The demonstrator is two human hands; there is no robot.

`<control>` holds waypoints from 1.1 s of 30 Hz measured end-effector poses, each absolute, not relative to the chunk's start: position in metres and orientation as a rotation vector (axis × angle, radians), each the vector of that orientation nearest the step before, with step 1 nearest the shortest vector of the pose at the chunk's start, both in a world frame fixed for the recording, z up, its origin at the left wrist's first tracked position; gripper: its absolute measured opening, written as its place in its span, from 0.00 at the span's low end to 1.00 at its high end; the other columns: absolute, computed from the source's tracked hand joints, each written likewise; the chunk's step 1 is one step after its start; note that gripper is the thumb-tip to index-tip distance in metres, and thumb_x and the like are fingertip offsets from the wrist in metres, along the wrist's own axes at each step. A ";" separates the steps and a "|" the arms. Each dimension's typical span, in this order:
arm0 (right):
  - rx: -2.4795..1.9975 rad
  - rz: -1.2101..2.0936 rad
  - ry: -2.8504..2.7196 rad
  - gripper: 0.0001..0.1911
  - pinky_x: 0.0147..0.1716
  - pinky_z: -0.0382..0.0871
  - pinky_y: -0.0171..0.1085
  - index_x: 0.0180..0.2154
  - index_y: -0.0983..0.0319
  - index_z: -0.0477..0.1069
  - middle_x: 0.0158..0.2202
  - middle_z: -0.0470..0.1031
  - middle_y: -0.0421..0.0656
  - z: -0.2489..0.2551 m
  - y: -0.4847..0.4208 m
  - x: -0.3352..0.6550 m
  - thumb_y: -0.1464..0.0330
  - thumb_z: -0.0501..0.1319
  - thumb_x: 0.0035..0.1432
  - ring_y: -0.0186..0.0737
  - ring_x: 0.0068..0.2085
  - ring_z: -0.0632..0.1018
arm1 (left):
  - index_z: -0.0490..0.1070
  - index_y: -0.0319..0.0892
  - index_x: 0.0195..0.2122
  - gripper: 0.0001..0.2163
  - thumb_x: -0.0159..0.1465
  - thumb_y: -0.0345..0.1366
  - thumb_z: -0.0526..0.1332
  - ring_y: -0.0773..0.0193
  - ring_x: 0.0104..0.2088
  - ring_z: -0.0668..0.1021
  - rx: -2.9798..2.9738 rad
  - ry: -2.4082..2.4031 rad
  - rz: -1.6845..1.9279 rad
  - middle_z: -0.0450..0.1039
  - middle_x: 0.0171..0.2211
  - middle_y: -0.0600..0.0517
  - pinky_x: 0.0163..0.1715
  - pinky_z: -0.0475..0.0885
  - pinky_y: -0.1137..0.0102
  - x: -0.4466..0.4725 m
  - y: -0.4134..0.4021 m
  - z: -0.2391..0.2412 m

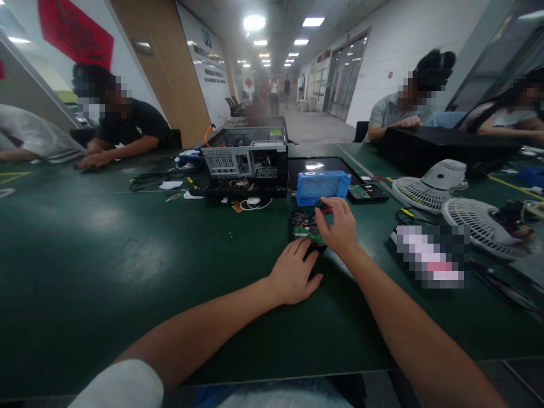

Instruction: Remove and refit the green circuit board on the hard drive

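A small black device with its casing off and a green circuit board (302,232) showing lies on the green table in front of me. My left hand (294,273) rests at its near edge, fingertips on the board's side and thumb spread away. Over the device's right side is my right hand (339,228), its thumb and fingers bent toward each other. Something thin and dark, with a reddish bit, shows by those fingertips, but its kind is too small to tell. Just behind stands a blue plastic tray (323,188), tipped up on its side.
An opened computer case (245,161) stands behind to the left, with a white cable (255,203) before it. A circuit board in a black frame (368,192) and white fan parts (429,184) lie to the right. Co-workers sit across the table (127,249) on both sides.
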State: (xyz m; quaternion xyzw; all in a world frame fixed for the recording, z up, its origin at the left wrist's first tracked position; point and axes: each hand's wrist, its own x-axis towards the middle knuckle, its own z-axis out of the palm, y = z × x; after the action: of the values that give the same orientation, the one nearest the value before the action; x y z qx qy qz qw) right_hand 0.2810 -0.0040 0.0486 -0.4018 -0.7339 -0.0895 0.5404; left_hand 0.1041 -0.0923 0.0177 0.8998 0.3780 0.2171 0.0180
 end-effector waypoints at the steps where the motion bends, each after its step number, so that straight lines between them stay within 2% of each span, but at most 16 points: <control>1: -0.959 -0.207 -1.749 0.16 0.44 0.77 0.48 0.53 0.59 0.68 0.46 0.73 0.50 0.049 -0.005 0.281 0.66 0.61 0.64 0.46 0.43 0.77 | 0.66 0.38 0.61 0.27 0.66 0.48 0.60 0.43 0.67 0.62 2.795 1.176 0.676 0.58 0.65 0.37 0.66 0.59 0.48 0.104 -0.092 0.018; 13: -0.950 -0.188 -1.718 0.17 0.44 0.76 0.49 0.52 0.60 0.68 0.41 0.72 0.47 0.052 -0.007 0.277 0.65 0.63 0.63 0.45 0.41 0.75 | 0.66 0.39 0.61 0.26 0.65 0.48 0.60 0.43 0.66 0.62 2.782 1.163 0.692 0.59 0.65 0.37 0.66 0.59 0.48 0.105 -0.093 0.018; 20: -0.920 -0.187 -1.755 0.16 0.45 0.76 0.49 0.55 0.58 0.69 0.43 0.73 0.49 0.053 -0.007 0.278 0.67 0.58 0.66 0.46 0.44 0.76 | 0.66 0.39 0.61 0.26 0.66 0.47 0.60 0.42 0.66 0.62 2.780 1.164 0.699 0.59 0.65 0.37 0.66 0.59 0.47 0.105 -0.093 0.018; 26: -0.946 -0.195 -1.703 0.13 0.42 0.78 0.48 0.51 0.58 0.70 0.45 0.73 0.50 0.050 -0.006 0.278 0.65 0.61 0.66 0.45 0.42 0.77 | 0.66 0.39 0.61 0.26 0.65 0.47 0.60 0.42 0.67 0.61 2.778 1.159 0.693 0.58 0.66 0.38 0.66 0.59 0.47 0.104 -0.092 0.016; 29: -0.946 -0.194 -1.688 0.12 0.42 0.79 0.48 0.49 0.58 0.70 0.47 0.74 0.50 0.049 -0.005 0.278 0.63 0.62 0.65 0.47 0.46 0.78 | 0.66 0.39 0.61 0.26 0.65 0.47 0.61 0.42 0.67 0.61 2.783 1.161 0.690 0.58 0.66 0.37 0.66 0.59 0.47 0.104 -0.092 0.016; 33: -0.899 -0.193 -1.711 0.11 0.47 0.78 0.50 0.50 0.58 0.68 0.52 0.76 0.51 0.047 -0.003 0.279 0.66 0.60 0.66 0.48 0.52 0.78 | 0.67 0.38 0.61 0.26 0.65 0.47 0.61 0.42 0.67 0.61 2.787 1.158 0.694 0.58 0.65 0.37 0.66 0.59 0.48 0.104 -0.092 0.017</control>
State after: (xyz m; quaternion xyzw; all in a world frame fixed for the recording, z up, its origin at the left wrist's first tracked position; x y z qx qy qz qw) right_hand 0.2790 -0.0032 0.0472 -0.3822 -0.7271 -0.0821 0.5644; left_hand 0.1043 -0.0923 0.0167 0.8997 0.3739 0.2240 0.0225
